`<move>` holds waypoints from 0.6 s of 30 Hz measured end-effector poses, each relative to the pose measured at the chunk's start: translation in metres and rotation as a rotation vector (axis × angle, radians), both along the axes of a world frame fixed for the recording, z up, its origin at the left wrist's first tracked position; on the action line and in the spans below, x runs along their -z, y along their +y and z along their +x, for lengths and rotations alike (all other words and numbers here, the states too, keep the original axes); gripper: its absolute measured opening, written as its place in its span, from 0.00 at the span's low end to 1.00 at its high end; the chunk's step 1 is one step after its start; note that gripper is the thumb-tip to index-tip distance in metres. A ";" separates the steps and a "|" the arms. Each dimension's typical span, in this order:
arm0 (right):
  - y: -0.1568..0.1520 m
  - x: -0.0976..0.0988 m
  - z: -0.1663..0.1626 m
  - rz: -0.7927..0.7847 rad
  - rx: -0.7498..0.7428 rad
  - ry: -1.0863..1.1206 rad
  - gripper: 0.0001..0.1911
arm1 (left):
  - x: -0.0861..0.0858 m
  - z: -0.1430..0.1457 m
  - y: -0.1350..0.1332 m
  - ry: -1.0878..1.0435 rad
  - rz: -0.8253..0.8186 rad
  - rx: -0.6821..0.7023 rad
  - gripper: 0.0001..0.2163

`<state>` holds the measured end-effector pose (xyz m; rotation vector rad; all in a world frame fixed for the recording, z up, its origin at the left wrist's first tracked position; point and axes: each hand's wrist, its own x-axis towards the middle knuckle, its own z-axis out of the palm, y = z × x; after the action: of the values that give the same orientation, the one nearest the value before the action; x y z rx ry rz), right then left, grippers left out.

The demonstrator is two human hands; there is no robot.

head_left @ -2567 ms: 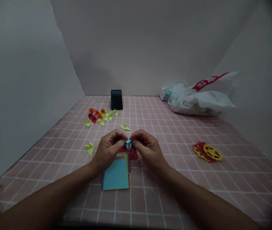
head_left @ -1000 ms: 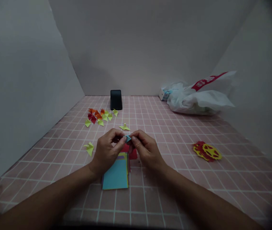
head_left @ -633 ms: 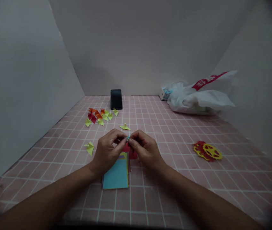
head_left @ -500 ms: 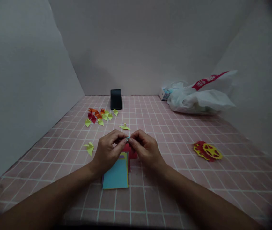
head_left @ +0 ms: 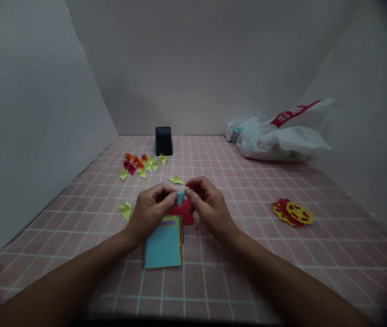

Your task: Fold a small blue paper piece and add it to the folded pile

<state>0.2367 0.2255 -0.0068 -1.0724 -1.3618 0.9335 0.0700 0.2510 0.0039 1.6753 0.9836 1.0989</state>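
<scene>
A small piece of folded blue origami paper (head_left: pixel 180 199) is held up over the table, its point facing down. My left hand (head_left: pixel 152 208) pinches its left edge between thumb and fingers. At the right edge, the bent thumb and index finger of my right hand (head_left: pixel 209 204) touch the paper. Below them lies a red sheet (head_left: pixel 187 213), partly covered by a stack of coloured square paper with a blue sheet (head_left: pixel 162 247) on top. One yellow paper crane (head_left: pixel 176 180) sits just beyond my fingertips, and another yellow crane (head_left: pixel 125 210) lies left of my left hand.
Several orange, red and yellow cranes (head_left: pixel 139 164) cluster at the back left, near a black phone (head_left: pixel 164 141). A white plastic bag (head_left: pixel 278 141) and a small box (head_left: pixel 230 132) stand back right. Red and yellow cut-out discs (head_left: pixel 293 213) lie at right. Walls enclose the table.
The blue paper was mostly hidden between my fingertips; now its downward-pointing triangle shows. My hands have moved slightly apart, and the right fingers have lifted a little. The view has shifted slightly.
</scene>
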 end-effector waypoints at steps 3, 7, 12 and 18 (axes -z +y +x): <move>0.003 0.000 0.000 -0.074 -0.107 0.033 0.09 | -0.003 0.000 0.001 -0.034 -0.088 0.031 0.07; 0.004 0.003 0.000 -0.179 -0.193 0.147 0.12 | -0.002 -0.001 0.004 -0.058 -0.169 0.052 0.09; 0.004 0.005 0.000 -0.345 -0.281 0.386 0.15 | 0.003 -0.001 0.005 -0.176 -0.289 0.151 0.10; 0.004 0.005 -0.002 -0.459 -0.308 0.544 0.16 | 0.008 -0.001 0.005 -0.231 -0.305 0.212 0.13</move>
<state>0.2352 0.2299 -0.0115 -0.8508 -0.8841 1.6854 0.0692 0.2560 -0.0039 1.3383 0.7625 0.9253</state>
